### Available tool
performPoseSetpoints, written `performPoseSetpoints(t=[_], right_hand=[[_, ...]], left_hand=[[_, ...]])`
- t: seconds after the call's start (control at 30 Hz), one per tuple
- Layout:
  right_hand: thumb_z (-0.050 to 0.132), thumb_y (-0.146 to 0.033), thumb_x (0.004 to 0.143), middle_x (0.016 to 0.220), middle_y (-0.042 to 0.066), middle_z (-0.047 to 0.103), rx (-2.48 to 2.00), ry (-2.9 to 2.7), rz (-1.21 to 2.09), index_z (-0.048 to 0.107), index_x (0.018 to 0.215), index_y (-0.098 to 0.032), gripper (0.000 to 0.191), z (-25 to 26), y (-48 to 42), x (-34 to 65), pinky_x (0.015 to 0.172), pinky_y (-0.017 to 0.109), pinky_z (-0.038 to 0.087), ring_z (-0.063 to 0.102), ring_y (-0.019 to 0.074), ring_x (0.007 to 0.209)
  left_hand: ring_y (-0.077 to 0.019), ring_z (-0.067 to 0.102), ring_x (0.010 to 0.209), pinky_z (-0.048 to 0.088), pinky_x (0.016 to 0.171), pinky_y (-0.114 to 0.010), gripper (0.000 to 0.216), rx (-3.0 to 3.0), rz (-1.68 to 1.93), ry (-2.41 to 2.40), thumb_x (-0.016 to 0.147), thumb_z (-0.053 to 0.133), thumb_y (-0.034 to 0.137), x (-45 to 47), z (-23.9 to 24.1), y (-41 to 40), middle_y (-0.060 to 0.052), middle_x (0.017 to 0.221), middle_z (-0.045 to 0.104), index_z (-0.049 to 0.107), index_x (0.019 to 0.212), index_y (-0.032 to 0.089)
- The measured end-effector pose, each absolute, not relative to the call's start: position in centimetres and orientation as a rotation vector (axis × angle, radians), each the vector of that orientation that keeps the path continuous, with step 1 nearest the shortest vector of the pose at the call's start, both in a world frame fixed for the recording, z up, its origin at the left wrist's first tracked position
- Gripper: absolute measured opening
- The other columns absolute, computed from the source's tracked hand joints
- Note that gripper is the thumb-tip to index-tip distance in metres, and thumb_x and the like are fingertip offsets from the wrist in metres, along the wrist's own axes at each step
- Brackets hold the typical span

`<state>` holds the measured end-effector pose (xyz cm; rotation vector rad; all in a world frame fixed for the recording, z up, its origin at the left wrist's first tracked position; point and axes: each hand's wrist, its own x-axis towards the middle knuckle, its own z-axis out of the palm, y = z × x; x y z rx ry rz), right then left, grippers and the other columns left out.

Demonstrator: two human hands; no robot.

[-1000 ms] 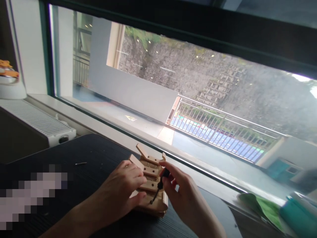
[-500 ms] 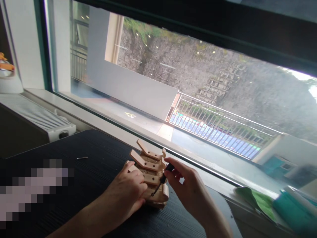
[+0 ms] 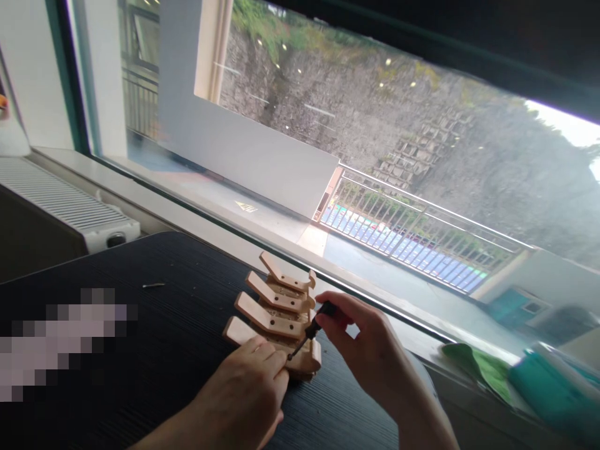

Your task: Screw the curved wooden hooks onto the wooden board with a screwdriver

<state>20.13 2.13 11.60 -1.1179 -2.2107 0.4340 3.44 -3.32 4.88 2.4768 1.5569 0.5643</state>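
A pale wooden rack [image 3: 281,325] with several angled hook pieces, each bearing dark screw holes or screws, lies on the dark table. My left hand [image 3: 255,381] is closed over its near end, fingers on the nearest hook piece. Between the thumb and fingers of my right hand [image 3: 359,334] is the dark handle of a screwdriver [image 3: 319,319]. Its thin shaft slants down to the left, and the tip meets a screw [image 3: 289,357] in the nearest piece, close beside my left fingertips. My left thumb is mostly hidden.
The black table [image 3: 154,331] has a small thin stick [image 3: 154,285] on it at the left. Along the far edge runs a window sill [image 3: 220,256]. A white radiator [image 3: 70,200] stands left. A green cloth [image 3: 478,369] and a teal container [image 3: 548,381] are at the right.
My left hand has slid toward me along the rack, from the second-nearest hook piece to the nearest, uncovering hook arms. The screwdriver stays on the screw in my right hand. The view has shifted slightly.
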Motion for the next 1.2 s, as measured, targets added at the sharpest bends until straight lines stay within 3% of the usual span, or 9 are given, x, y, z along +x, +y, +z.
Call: performPoseSetpoints(t=[0.17,0.4,0.6,0.87,1.2], right_hand=[[0.057,-0.027,0.087,0.076,-0.002,0.065,-1.135,-2.196,0.435,0.065,0.099,-0.023,0.015,11.6,2.3,19.9,0.061,0.02,0.044,0.056,0.0108,0.066],[0.055,-0.026,0.087,0.084,-0.002,0.067,-1.139,-2.193,0.477,0.063,0.113,-0.027,0.027,11.4,2.3,20.7,0.065,0.022,0.046,0.059,0.0112,0.071],[0.059,-0.027,0.084,0.081,-0.001,0.068,-1.248,-2.173,0.533,0.065,0.111,-0.025,0.028,11.1,2.9,21.6,0.066,0.024,0.047,0.061,0.0133,0.073],[0.062,-0.024,0.081,0.075,-0.002,0.065,-1.19,-2.163,0.523,0.066,0.094,-0.023,0.014,11.0,3.3,20.8,0.063,0.022,0.045,0.056,0.0114,0.067],[0.063,-0.024,0.081,0.071,-0.004,0.06,-1.156,-2.169,0.47,0.064,0.087,-0.023,0.005,10.8,3.1,20.6,0.059,0.019,0.041,0.05,0.0097,0.063]], left_hand=[[-0.0292,0.054,0.11,0.042,0.1,-0.043,0.039,2.391,0.457,1.524,0.071,0.062,0.019,4.1,3.9,-3.3,-0.012,0.122,0.06,0.063,0.11,0.015],[-0.0299,0.051,0.11,0.039,0.102,-0.048,0.039,2.427,0.425,1.502,0.076,0.062,0.028,3.9,3.4,-2.9,-0.014,0.121,0.059,0.062,0.114,0.016],[-0.0302,0.05,0.111,0.038,0.102,-0.047,0.044,2.442,0.365,1.522,0.076,0.065,0.036,4.1,4.1,-3.1,-0.013,0.12,0.059,0.061,0.115,0.016],[-0.0289,0.051,0.106,0.039,0.098,-0.048,0.038,2.455,0.43,1.555,0.076,0.064,0.033,4.4,3.2,-3.0,-0.012,0.115,0.059,0.062,0.111,0.017],[-0.0313,0.048,0.112,0.035,0.102,-0.052,0.036,2.421,0.373,1.528,0.079,0.059,0.031,4.2,4.3,-3.3,-0.013,0.123,0.056,0.062,0.113,0.018]])
